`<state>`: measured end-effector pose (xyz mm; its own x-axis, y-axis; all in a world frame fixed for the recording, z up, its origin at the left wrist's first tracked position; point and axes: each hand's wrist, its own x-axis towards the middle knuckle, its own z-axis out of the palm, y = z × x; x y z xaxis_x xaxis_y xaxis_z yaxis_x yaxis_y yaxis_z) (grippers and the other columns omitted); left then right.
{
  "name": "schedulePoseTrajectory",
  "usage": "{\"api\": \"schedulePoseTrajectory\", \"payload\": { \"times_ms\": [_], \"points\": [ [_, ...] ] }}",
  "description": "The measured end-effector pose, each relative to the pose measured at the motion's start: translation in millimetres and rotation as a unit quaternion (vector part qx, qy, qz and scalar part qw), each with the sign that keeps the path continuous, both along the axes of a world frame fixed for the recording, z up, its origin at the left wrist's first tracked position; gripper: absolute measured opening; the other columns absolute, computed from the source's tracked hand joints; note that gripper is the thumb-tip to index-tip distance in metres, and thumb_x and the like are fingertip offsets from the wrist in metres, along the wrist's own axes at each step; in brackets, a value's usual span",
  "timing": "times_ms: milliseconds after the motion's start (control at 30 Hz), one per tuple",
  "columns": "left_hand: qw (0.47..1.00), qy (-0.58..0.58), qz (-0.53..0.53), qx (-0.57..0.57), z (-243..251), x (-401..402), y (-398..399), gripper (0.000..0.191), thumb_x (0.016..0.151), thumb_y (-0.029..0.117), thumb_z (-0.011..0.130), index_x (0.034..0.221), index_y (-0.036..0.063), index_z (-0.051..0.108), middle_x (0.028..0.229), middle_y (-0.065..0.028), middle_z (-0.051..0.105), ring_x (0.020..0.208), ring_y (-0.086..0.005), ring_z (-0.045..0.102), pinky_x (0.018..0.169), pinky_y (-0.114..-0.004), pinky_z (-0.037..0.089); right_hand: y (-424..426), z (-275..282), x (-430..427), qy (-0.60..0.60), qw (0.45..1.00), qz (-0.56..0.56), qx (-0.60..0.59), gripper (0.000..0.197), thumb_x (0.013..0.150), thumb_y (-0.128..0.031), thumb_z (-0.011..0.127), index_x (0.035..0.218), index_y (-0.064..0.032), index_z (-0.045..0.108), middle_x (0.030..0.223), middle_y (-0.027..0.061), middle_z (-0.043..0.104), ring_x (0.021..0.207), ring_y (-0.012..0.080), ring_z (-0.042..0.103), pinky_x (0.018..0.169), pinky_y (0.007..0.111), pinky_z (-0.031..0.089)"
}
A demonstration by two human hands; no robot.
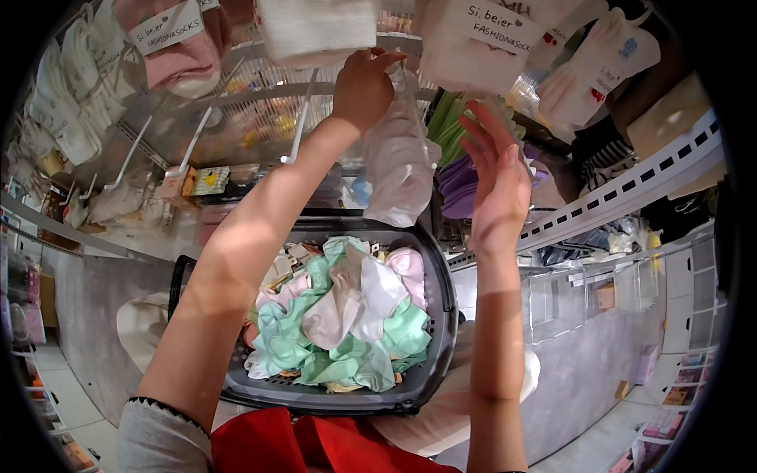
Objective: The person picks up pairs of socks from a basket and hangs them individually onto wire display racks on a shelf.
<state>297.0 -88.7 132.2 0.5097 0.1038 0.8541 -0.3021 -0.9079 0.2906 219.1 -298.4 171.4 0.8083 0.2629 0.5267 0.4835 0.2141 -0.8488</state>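
My left hand (365,86) is raised to the shelf rack, its thumb and fingers closed near the top of a hanging row of white socks (402,159); exactly what it pinches is too small to tell. To the right, my right hand (500,177) is upright with its fingers apart, beside purple socks (458,186) and green socks (446,121). Some clear packaging or a hook seems to lie behind its fingers. Below both hands, a grey plastic basket (440,284) holds a loose heap of mint-green, white and pink fabric pieces (355,313), which look like socks.
White metal display hooks (198,139) jut out left of my left hand. Pink socks (177,53) and white socks (473,47) with paper bands hang overhead. A slotted metal shelf edge (621,183) runs along the right. Small boxes (177,186) stand on the shelf behind.
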Motion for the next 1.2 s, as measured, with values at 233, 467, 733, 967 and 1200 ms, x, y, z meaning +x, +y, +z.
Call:
{"api": "schedulePoseTrajectory", "payload": {
  "times_ms": [233,467,733,967,1200],
  "points": [
    [0.997,0.052,-0.046,-0.033,0.6,-5.7,-8.0,0.039,0.066,-0.004,0.049,0.100,0.0125,0.057,0.097,-0.0096,0.055,0.087,-0.0295,0.055,0.074,-0.039,0.046,1.0,-2.0,0.3,0.011,1.000,0.004,0.010,0.053,0.095,-0.039,0.028,0.124,0.0039,0.042,0.127,0.0149,0.046,0.116,0.0255,0.045,0.096,0.036,0.032],
    [0.992,0.045,-0.060,-0.101,-6.4,9.9,3.5,0.036,0.070,-0.005,0.045,0.102,0.0092,0.054,0.096,-0.0111,0.055,0.091,-0.0297,0.053,0.079,-0.040,0.044,8.4,-6.6,-1.2,0.015,1.000,0.008,0.016,0.049,0.095,-0.035,0.029,0.122,0.0029,0.045,0.122,0.0138,0.049,0.110,0.0232,0.048,0.095,0.034,0.035],
    [0.993,0.074,-0.064,-0.068,-1.5,0.7,1.4,0.041,0.074,-0.006,0.042,0.110,0.0105,0.053,0.106,-0.0129,0.048,0.092,-0.0280,0.054,0.080,-0.036,0.045,9.5,-12.5,1.3,0.025,1.000,0.008,0.010,0.051,0.095,-0.037,0.029,0.121,0.0037,0.045,0.122,0.0143,0.049,0.110,0.0235,0.049,0.095,0.034,0.035],
    [0.997,0.061,-0.022,-0.049,-3.1,-12.7,4.1,0.043,0.075,-0.005,0.042,0.114,0.0115,0.052,0.108,-0.0150,0.046,0.093,-0.0306,0.053,0.079,-0.037,0.046,14.8,-17.1,-0.9,0.040,0.999,0.013,0.008,0.050,0.095,-0.036,0.029,0.120,0.0045,0.045,0.120,0.0146,0.050,0.109,0.0233,0.049,0.095,0.034,0.036],
    [0.960,0.267,-0.071,-0.039,-33.6,-152.6,29.1,0.037,0.078,-0.002,0.048,0.114,0.0075,0.049,0.111,-0.0138,0.045,0.095,-0.0324,0.051,0.078,-0.034,0.044,-1.1,-3.6,-12.0,0.043,0.999,-0.015,0.012,0.050,0.095,-0.034,0.029,0.118,0.0057,0.047,0.116,0.0153,0.052,0.107,0.0231,0.051,0.094,0.034,0.036]
  ]
}}
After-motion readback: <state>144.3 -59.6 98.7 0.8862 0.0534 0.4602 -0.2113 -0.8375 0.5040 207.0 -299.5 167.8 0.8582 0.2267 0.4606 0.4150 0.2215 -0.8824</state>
